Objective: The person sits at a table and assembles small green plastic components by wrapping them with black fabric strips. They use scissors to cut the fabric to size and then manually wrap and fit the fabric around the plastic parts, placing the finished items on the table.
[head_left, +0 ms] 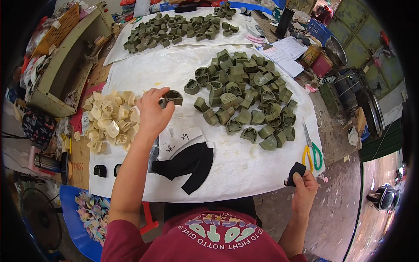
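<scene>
Above the cream pile, my left hand pinches a dark green shoe heel between thumb and fingers, its hollow side showing. My right hand is at the table's right front edge, closed on a small black piece of material. Beside that hand lie scissors with one yellow and one green handle. Black curved strips rest on the cloth between my arms, partly over a white pattern card with handwriting. Two small dark pieces lie at the left front, one partly hidden by my forearm.
A large heap of green heels covers the table's right middle, with another heap behind. Cream heel-shaped pieces are piled at left. A blue tub of colourful scraps stands below. Papers and a metal bowl sit far right.
</scene>
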